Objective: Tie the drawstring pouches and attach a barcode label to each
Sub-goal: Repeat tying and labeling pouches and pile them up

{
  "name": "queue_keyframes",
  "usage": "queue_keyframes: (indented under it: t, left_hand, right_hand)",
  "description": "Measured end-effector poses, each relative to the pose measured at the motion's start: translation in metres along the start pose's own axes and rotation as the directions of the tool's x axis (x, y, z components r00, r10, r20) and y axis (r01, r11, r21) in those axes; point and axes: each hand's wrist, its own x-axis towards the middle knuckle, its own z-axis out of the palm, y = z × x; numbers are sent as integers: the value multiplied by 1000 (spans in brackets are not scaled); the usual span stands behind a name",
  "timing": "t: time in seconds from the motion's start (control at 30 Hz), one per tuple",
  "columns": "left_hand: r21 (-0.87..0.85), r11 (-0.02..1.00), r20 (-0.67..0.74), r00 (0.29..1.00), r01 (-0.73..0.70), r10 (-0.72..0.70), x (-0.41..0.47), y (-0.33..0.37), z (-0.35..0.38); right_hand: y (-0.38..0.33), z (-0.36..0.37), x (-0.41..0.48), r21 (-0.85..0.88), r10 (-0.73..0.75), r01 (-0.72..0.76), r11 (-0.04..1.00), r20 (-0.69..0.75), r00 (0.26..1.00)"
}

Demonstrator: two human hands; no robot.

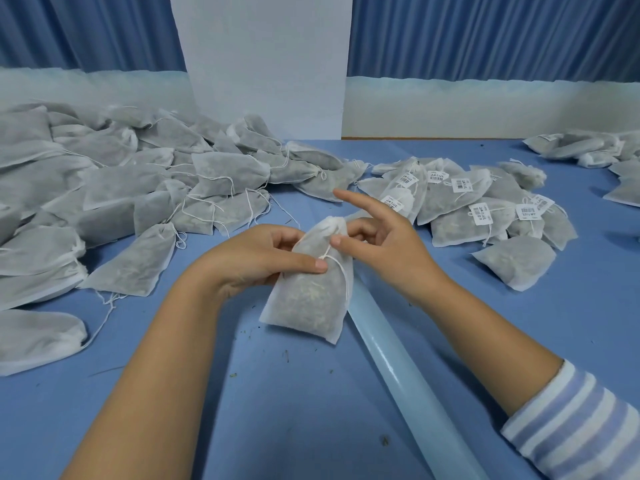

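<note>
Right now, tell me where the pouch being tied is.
Head view, centre: the pouch is held between the left hand and the right hand, just left of the pale tube, with the unlabelled pile left and the labelled pile right.

Unlabelled pouches (114, 188) lie left, labelled pouches (485, 209) right.

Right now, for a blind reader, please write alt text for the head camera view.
The left hand and right hand hold a filled drawstring pouch at a blue table, left thumb pinning its string. Unlabelled pouches pile at left; barcode-labelled pouches lie at right.
</note>
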Motion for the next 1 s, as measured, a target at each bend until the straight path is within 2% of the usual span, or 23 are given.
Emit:
queue_keyframes:
  t: [0.23,0.4,0.5,0.6,0.83,1.0]
  left_hand:
    - [-43,998,-44,998,42,-44,-1,0,-2]
    - [-68,996,-129,989,58,-66,-2,0,-8]
    - [-1,998,-210,975,71,-69,-2,-1,-11]
    - [45,995,-227,971,87,-75,-1,-1,-10]
    - [80,995,-176,983,66,-51,-1,2,-4]
    - [100,995,-85,996,27,-18,-4,5,0]
  right_hand:
    - [1,-4,2,178,153,-137,974,-82,985]
    - [-3,-6,4,191,161,-124,974,-191,968]
    - [-5,-9,6,205,151,-98,974,-258,954]
    - [-7,-10,6,204,135,-88,975,-230,964]
    - [-10,-3,1,103,168,-162,981,-53,984]
    - [-10,0,0,-33,167,-170,985,-74,983]
